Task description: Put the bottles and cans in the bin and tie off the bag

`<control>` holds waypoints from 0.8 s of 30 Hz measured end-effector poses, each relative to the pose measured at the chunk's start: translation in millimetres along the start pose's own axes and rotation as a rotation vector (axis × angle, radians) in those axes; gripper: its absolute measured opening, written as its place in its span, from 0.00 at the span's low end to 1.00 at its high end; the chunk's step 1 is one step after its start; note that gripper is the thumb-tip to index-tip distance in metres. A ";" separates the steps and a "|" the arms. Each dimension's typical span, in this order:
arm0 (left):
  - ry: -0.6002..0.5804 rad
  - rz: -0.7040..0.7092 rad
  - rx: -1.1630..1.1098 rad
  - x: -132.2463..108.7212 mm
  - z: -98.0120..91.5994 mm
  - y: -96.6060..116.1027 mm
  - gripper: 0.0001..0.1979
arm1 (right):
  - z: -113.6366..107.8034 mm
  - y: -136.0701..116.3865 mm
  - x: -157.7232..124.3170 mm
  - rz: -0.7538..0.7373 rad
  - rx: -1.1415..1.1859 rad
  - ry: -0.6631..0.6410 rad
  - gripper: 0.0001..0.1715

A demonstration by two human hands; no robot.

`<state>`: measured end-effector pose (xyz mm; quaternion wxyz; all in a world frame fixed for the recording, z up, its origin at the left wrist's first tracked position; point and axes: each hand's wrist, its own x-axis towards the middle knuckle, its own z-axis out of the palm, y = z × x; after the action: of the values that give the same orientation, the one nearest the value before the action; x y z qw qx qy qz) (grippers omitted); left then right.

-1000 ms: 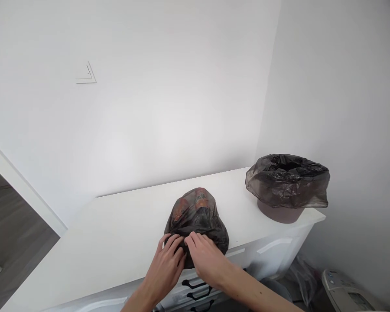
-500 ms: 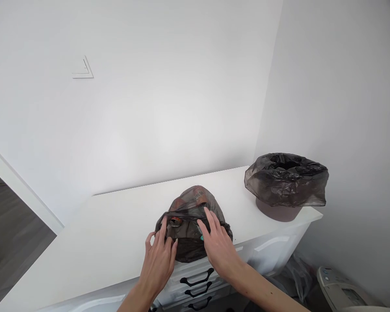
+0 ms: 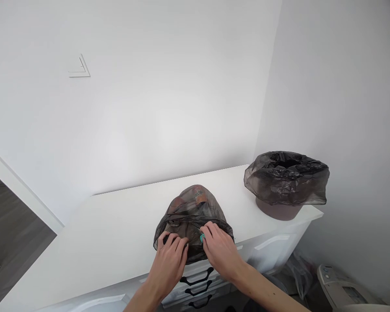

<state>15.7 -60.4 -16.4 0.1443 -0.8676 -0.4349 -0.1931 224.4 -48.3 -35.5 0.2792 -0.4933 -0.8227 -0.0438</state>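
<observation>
A thin black see-through garbage bag (image 3: 211, 210) lies on the white cabinet top, its mouth toward me. Inside it shows an orange can (image 3: 200, 195), with a second reddish shape dim behind the film. The round end of a can (image 3: 173, 223) is near the bag's mouth on the left. My left hand (image 3: 169, 255) has its fingers curled over the bag's near left edge. On the near right edge, my right hand (image 3: 221, 249) is closed on the plastic. A small teal item (image 3: 202, 237) sits against its fingertips; I cannot make out what it is.
At the right of the white cabinet (image 3: 123, 234) stands a brown bin (image 3: 277, 211) lined with another black bag. Black drawer handles (image 3: 198, 277) are on the cabinet front. A beige machine (image 3: 341, 284) and clear plastic (image 3: 300, 277) are low at the right.
My left hand has moved down and right, its fingers now curled on the bag's edge. My right fingers have drawn down from the folded rim and closed. The orange can shows more clearly.
</observation>
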 end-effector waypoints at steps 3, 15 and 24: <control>-0.019 0.001 -0.032 -0.9 4.2 -0.5 0.12 | 10.7 6.4 -2.2 0.077 -0.047 -0.003 0.15; -0.074 -0.039 0.012 11.8 13.4 -7.7 0.30 | 0.6 -3.9 -4.5 -0.130 0.221 -0.092 0.30; -0.046 0.151 0.089 24.7 19.8 -13.1 0.20 | -0.6 15.0 -10.4 -0.106 0.216 -0.080 0.18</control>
<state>22.8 -27.2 -21.4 0.1868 -0.8948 -0.3799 -0.1420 240.9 -49.1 -43.3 0.2951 -0.4176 -0.8579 0.0500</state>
